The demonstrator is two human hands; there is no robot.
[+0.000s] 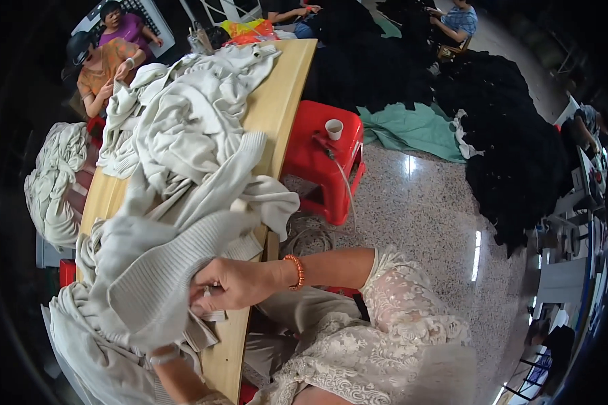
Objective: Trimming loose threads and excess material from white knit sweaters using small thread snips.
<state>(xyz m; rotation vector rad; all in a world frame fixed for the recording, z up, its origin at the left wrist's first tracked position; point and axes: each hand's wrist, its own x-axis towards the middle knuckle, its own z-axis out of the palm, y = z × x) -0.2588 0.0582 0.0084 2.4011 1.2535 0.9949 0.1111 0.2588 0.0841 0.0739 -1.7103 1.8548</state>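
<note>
A white knitted garment (pixel 159 277) with a wide ribbed band is raised over the near end of the wooden table. My right hand (pixel 233 283), wearing an orange bead bracelet, is closed in a pinch at the garment's right edge. Something small and pale shows by its fingers, too little to name. My left forearm, with a pale band at the wrist, comes up from below. Cloth covers my left hand, so its fingers do not show. More white knitwear (pixel 189 128) is heaped along the table (pixel 287 88), touching the raised piece.
Right of the table stands a red stool (pixel 311 121) bearing a paper cup (pixel 334 129) and a corded tool (pixel 325 147). Dark fabric piles (pixel 513 148) and green cloth (pixel 415 128) cover floor beyond. Two people sit at far left; others work at the back.
</note>
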